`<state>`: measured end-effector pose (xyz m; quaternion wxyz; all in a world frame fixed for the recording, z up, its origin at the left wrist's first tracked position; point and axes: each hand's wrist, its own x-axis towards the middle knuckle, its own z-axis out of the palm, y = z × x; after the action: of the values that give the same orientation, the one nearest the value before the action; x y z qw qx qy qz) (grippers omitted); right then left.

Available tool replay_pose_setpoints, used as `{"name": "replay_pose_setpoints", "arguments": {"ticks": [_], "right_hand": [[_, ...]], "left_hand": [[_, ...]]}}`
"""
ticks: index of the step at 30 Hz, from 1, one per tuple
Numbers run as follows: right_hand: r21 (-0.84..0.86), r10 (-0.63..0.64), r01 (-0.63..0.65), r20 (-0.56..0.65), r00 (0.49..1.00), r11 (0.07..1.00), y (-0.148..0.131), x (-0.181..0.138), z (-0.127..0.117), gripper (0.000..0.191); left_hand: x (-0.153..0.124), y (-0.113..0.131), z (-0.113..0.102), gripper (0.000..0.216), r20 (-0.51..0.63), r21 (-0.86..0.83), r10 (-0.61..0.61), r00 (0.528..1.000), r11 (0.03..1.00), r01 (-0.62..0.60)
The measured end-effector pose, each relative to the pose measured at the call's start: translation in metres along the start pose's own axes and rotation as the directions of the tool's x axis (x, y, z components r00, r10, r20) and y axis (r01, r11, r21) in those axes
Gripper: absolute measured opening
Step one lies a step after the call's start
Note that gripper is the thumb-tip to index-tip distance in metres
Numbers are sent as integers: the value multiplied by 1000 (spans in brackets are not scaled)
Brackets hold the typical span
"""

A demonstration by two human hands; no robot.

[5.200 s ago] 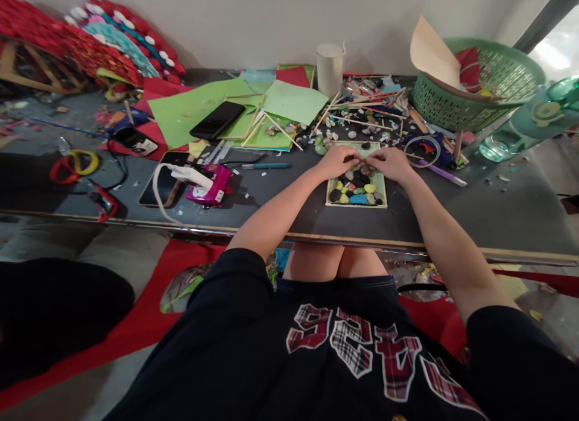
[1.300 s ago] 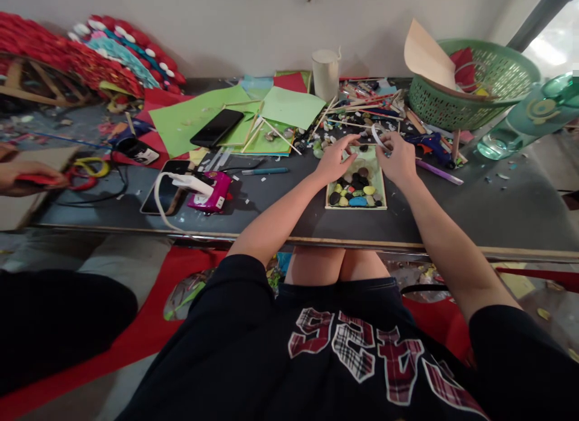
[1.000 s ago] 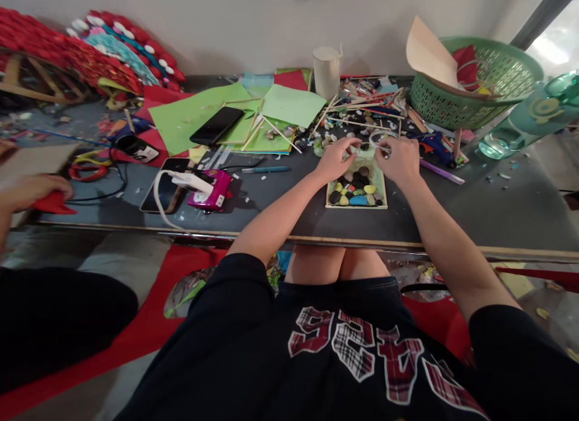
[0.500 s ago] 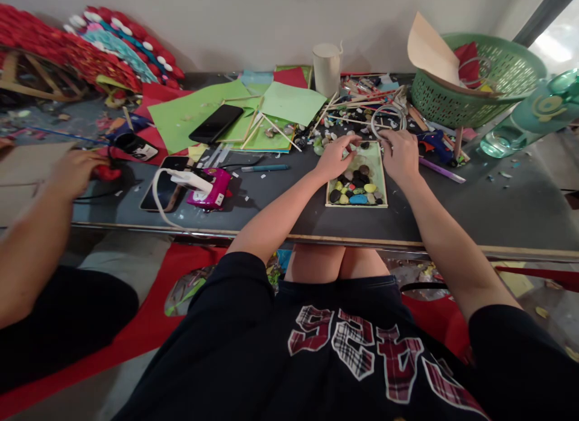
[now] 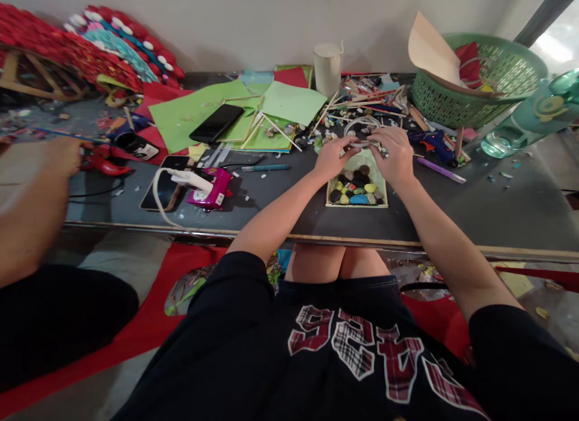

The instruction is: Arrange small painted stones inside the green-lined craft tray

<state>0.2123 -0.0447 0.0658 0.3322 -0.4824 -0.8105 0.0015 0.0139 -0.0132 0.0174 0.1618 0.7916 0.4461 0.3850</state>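
Both my hands meet over the far end of a small pale frame (image 5: 330,202) with coloured pebbles (image 5: 359,199) set in it. Between them is a thin whitish tape roll (image 5: 350,124), tilted up, its lower edge hidden by my fingers. My right hand (image 5: 392,155) is closed on the roll's right side. At the roll's near edge, my left hand (image 5: 333,160) has thumb and fingertips pinched together on it. Black, yellow, blue, red and grey pebbles fill the nearer half of the frame; the far part is partly covered by my fingers.
Loose stones and sticks (image 5: 366,104) lie behind my hands. A green basket (image 5: 452,101), a bottle (image 5: 515,122) and a purple stick (image 5: 441,170) are to the right. Leftward lie phones (image 5: 217,123), a pink adapter (image 5: 210,189) and a co-worker's hand (image 5: 58,167) by a red tool (image 5: 106,163).
My right hand has moved left with the tape roll, bringing it above the frame's far end to my left hand. The co-worker's hand has shifted left, uncovering more of the red tool.
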Motion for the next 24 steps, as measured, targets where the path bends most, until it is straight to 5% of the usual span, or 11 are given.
{"name": "replay_pose_setpoints", "arguments": {"ticks": [11,24], "right_hand": [[-54,168,-170,-42,985,984,-7,-3,-6,35],[-62,124,-122,31,992,991,3,-3,0,35]], "left_hand": [[-2,12,-7,81,15,-69,1,1000,998,0],[-3,10,-5,77,-13,-32,8,1000,999,-8]]}}
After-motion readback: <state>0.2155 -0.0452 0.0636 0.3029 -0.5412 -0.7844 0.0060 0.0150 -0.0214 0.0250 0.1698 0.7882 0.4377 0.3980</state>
